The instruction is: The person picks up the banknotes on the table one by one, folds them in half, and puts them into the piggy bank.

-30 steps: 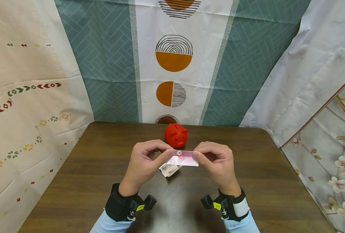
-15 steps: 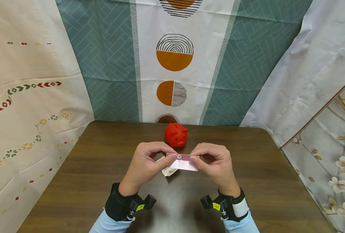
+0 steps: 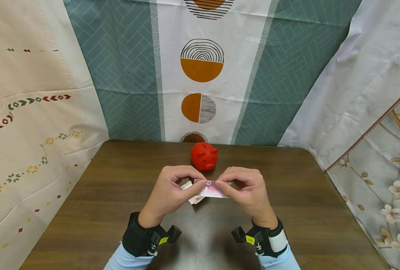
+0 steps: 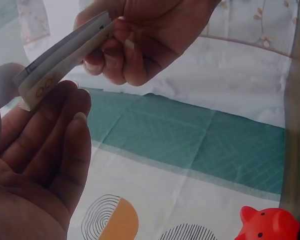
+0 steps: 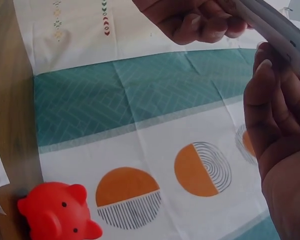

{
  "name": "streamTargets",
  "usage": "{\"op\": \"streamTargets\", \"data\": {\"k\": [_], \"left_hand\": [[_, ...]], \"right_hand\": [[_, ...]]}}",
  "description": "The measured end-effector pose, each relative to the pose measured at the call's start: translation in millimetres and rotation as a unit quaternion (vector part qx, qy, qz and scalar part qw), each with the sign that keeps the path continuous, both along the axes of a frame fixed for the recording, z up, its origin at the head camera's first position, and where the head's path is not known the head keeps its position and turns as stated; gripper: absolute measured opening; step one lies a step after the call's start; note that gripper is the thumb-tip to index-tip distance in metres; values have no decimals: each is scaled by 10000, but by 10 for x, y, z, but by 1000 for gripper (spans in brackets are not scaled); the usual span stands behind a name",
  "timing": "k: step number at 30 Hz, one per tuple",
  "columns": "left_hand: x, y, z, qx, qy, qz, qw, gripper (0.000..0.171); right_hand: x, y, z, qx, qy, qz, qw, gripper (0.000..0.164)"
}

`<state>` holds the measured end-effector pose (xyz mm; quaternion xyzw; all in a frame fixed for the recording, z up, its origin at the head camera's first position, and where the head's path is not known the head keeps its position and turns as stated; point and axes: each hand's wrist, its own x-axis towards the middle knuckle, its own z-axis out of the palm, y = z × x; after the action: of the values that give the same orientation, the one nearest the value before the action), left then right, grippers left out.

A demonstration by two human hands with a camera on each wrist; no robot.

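Between my two hands stretches a pink folded banknote (image 3: 215,191), a round pale mark near its upper edge. My left hand (image 3: 174,189) pinches its left end with thumb and fingers. The right end is pinched likewise by my right hand (image 3: 245,190). In the left wrist view the folded banknote (image 4: 64,62) shows two layers, with "100" printed on one face; the right wrist view catches only part of the banknote (image 5: 277,32). Under it on the table, partly hidden by the left hand, lies another creased, pale banknote (image 3: 196,198).
A red piggy bank (image 3: 204,156) stands behind the hands near the back of the brown wooden table (image 3: 136,157). Beyond the table's far edge hangs a patterned green and white cloth (image 3: 129,75). Pale printed cloths flank both sides.
Both hands have moved inward along the pink banknote, their thumbs now closer together. The banknote sits slightly lower than a second ago, and less of it shows. Piggy bank and creased banknote stay put.
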<state>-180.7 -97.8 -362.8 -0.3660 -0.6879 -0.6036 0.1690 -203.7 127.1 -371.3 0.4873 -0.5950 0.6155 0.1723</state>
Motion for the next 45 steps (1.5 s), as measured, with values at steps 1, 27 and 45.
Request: {"op": "streamTargets", "data": {"k": [1,27,45], "left_hand": [[0,0,0,-12,12,1,10000,12],[-11,-9,0,-246,183,-40,9995,11],[-47,32,-42,-382,501,-176,9979,9]], "right_hand": [[4,-3,2,0,0,-1,10000,22],[36,-75,14,91,-20,-80,9999,21],[26,-91,-11,295,-7,-70,9995,14]]}}
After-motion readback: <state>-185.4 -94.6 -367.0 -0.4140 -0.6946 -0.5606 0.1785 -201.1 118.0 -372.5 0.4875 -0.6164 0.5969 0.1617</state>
